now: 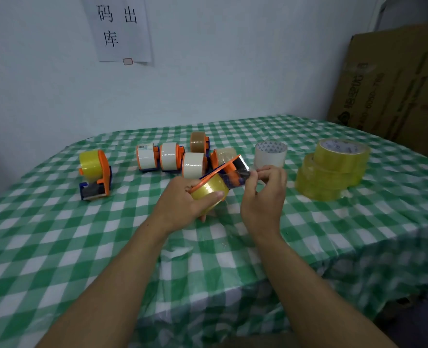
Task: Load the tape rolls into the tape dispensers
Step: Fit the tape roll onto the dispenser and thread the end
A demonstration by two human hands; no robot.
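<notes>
My left hand [182, 204] grips a yellow tape roll [209, 189] that sits in an orange and blue dispenser [229, 167], tilted above the table. My right hand [265, 194] pinches the clear loose end of the tape [239, 175] near the dispenser's toothed blade. A stack of loose yellow rolls [333, 169] lies to the right, with a clear roll [270, 153] behind my right hand.
Several loaded dispensers stand in a cluster [172, 156] at the back of the green checked tablecloth [57, 234]; another with yellow tape [95, 174] stands at the left. A cardboard box [394, 84] leans at the right wall. A paper sign [122, 28] hangs on the wall.
</notes>
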